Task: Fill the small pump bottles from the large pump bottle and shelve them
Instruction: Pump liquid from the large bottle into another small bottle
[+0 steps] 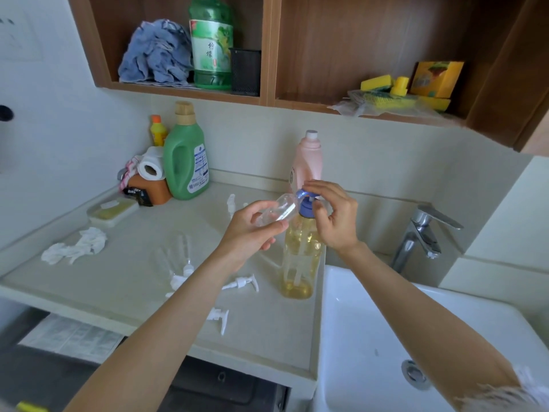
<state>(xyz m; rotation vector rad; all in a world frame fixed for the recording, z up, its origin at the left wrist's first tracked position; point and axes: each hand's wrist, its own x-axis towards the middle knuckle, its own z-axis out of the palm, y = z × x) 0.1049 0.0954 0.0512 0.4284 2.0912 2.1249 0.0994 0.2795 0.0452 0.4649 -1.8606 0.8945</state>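
Note:
A large clear pump bottle (300, 257) of yellow liquid stands on the counter (127, 281) beside the sink, topped by a blue pump head (306, 203). My right hand (332, 215) rests on that pump head with its fingers curled over it. My left hand (252, 230) holds a small clear bottle (277, 209), tilted with its open mouth up against the blue spout. Loose white pump tops (242, 282) (219, 318) lie on the counter under my left forearm. More small clear bottles (176, 254) stand just left of that forearm, hard to make out.
A white sink (386, 337) and chrome tap (421, 236) sit at the right. A pink bottle (307, 162), green detergent jug (185, 162), paper roll (151, 168) and crumpled tissue (77, 248) stand on the counter. Wooden shelves (267, 96) above hold a green bottle, cloth and sponges.

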